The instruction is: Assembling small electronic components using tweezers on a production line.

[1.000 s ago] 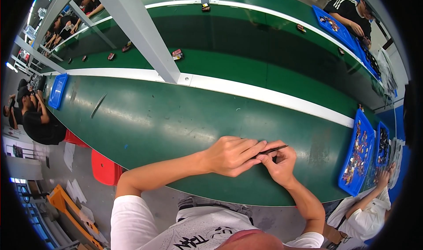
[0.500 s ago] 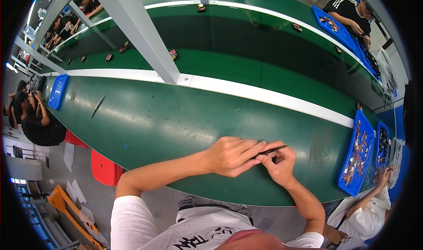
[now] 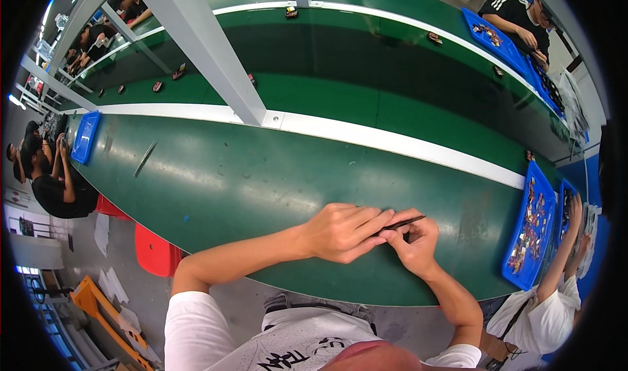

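My two hands meet over the green worktable [image 3: 275, 181], close to its front edge. Between them lies a slim black pointed tool [image 3: 407, 223], its thin end sticking out to the right; the rest is covered by fingers. My left hand [image 3: 345, 232] is closed, back of the hand up, with fingertips pressed on the tool's left part. My right hand [image 3: 418, 243] curls round from the right, thumb and fingers pinching the same tool. Whether anything smaller sits under the fingers is hidden.
A blue tray [image 3: 530, 233] of small colourful parts stands at right, beside a co-worker's arm [image 3: 556, 260]. Beyond a white rail, a dark green conveyor belt [image 3: 366, 76] carries small parts. A grey post [image 3: 203, 50] rises at the rail. Thin metal tweezers [image 3: 145, 159] lie left.
Both my hands and the black tool hold still. Parts on the belt have shifted slightly left. At right, the co-worker's arm has reached farther up past the tray; people at far left moved a little.
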